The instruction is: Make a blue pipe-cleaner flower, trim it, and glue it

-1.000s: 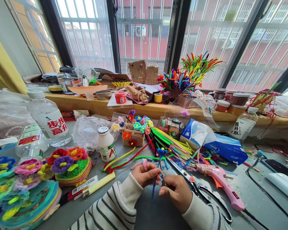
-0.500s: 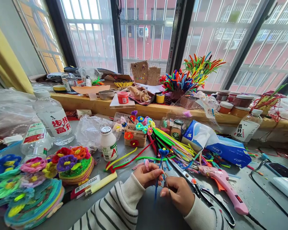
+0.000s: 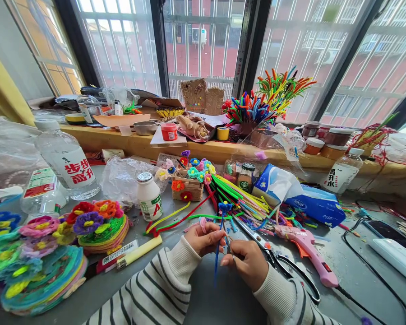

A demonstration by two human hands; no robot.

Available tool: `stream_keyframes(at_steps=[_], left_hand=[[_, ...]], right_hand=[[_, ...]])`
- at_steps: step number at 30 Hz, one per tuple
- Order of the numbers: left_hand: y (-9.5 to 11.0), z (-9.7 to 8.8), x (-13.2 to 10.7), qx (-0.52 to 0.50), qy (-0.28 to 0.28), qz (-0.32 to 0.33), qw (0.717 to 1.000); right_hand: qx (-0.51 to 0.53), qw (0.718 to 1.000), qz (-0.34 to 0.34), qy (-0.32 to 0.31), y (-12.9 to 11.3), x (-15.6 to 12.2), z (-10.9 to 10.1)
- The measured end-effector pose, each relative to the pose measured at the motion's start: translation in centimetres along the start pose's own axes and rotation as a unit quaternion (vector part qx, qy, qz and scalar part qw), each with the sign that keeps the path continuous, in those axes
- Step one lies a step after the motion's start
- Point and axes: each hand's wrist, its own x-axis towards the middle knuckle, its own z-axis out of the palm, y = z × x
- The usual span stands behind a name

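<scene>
Between thumb and fingers of my left hand is the stem of a blue pipe-cleaner flower. Its fuzzy head points up, and the blue stem end hangs below my fingers. A pink pipe-cleaner loop shows at the left hand's knuckles. My right hand is closed in a pinch just right of the stem, on a thin strand whose kind I cannot make out. Large scissors lie beside the right hand. Behind the flower, a bundle of coloured pipe cleaners rests on the table.
A pink glue gun lies at right with its cord. Finished flowers on coiled discs stand at left. A white bottle, a small flower basket and a blue tissue pack stand behind. A glue stick-like yellow piece lies nearer.
The whole view has shifted slightly, so things sit a little further left and higher. Both hands keep nearly the same pose around the blue flower's stem.
</scene>
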Motion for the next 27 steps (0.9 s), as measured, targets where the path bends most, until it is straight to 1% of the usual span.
stream_keyframes(at_steps=[3,9,14,19,27], left_hand=[[0.02,-0.01,-0.02,-0.001,0.000,-0.001,1.000],[0.00,0.06,0.00,0.001,-0.004,0.004,1.000],[-0.02,0.01,0.06,-0.004,-0.011,0.007,1.000],[-0.04,-0.16,0.12,-0.003,-0.012,0.003,1.000],[-0.13,-0.13,0.17,0.007,-0.017,0.009,1.000]], right_hand=[[0.007,1.000,0.005,-0.007,0.02,-0.01,0.02],[0.014,0.999,-0.019,-0.024,0.17,0.00,0.20],[0.019,1.000,-0.001,-0.002,0.20,0.01,0.24],[0.021,1.000,-0.007,0.011,0.25,0.06,0.27],[0.024,0.999,0.004,-0.045,-0.45,0.00,-0.22]])
